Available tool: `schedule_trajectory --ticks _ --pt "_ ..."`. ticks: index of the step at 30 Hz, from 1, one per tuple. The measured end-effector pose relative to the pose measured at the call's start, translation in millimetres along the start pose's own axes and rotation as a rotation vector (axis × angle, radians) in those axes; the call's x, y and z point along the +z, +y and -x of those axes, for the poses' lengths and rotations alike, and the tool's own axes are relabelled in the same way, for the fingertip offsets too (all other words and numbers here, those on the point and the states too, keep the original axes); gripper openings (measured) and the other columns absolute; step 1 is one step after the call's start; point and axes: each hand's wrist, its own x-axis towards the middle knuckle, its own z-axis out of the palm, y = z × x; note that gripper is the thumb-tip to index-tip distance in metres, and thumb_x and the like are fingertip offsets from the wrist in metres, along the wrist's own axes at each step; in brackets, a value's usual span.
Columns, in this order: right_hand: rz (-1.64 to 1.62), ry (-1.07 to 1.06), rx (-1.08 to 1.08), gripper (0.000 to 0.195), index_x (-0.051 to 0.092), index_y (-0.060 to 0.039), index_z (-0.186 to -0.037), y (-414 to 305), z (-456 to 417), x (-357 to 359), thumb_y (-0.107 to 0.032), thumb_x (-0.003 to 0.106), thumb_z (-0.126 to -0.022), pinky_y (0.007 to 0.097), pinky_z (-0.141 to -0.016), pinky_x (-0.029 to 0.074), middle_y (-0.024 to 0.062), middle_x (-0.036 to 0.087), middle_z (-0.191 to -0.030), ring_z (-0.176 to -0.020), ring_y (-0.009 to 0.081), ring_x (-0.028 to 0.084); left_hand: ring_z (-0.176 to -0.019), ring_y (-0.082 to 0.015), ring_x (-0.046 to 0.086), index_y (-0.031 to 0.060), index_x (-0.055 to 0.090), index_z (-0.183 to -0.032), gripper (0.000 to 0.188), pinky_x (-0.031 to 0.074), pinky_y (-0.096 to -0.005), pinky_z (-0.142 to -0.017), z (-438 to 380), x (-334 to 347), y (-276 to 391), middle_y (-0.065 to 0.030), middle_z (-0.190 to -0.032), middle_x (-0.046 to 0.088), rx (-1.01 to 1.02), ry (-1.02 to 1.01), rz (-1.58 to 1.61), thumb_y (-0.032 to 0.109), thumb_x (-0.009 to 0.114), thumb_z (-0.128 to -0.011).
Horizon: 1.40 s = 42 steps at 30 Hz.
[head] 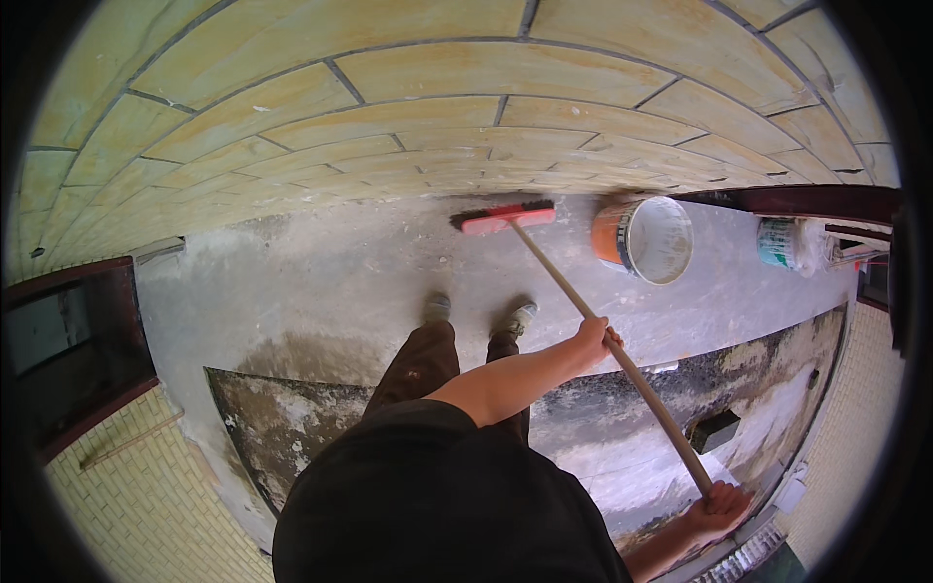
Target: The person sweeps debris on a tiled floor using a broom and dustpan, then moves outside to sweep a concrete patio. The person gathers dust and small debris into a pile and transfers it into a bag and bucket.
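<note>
A push broom with a red plastic head (508, 218) and dark bristles rests on the concrete floor, close against the foot of a yellow brick-patterned wall. Its long wooden handle (557, 275) slants down to the right. My left hand (601, 339) grips the handle around its middle, the arm reaching across in front of me. Near the handle's far end, my right hand (721, 501) is closed around it at the lower right. My shoes stand on the floor a little below and either side of the broom head's level in the picture.
An open orange and white plastic bucket (609, 232) stands right of the broom head. Farther right is a green and white bucket (774, 242). The yellow wall (437, 69) runs along the top. A stained surface (291, 419) with a dark block (714, 431) lies below; a dark-framed opening (109, 350) is at left.
</note>
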Motion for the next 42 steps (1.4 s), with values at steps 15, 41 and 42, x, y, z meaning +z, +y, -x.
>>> schedule_trajectory --ticks 15,41,42 --pt "-0.082 -0.315 0.251 0.029 0.026 -0.0124 -0.061 106 178 73 -0.010 0.039 -0.088 0.0258 -0.036 0.027 -0.0029 0.022 -0.041 -0.033 0.0077 0.019 -0.045 -0.0161 0.033 0.0072 0.033 -0.067 0.016 0.034 -0.0316 -0.048 96 -147 237 -0.0030 -0.055 0.034 0.334 0.129 0.091 0.006 0.040 -0.082" --pt "-0.026 -0.141 0.303 0.030 0.027 -0.0144 -0.061 98 228 -33 -0.010 0.041 -0.087 0.0257 -0.038 0.028 -0.0047 0.023 -0.043 -0.034 0.0060 0.021 -0.039 -0.0194 0.032 0.0083 0.034 -0.061 0.018 0.036 -0.0370 -0.042 79 -230 213 -0.0059 -0.048 0.032 0.500 0.186 -0.183 0.010 0.041 -0.077" --pt "-0.069 -0.126 0.301 0.030 0.027 -0.0143 -0.061 97 225 -40 -0.010 0.041 -0.087 0.0256 -0.038 0.028 -0.0046 0.022 -0.043 -0.034 0.0060 0.021 -0.039 -0.0194 0.032 0.0083 0.035 -0.062 0.017 0.036 -0.0370 -0.043 90 -221 206 -0.0057 -0.048 0.032 0.478 0.226 -0.172 0.011 0.042 -0.078"
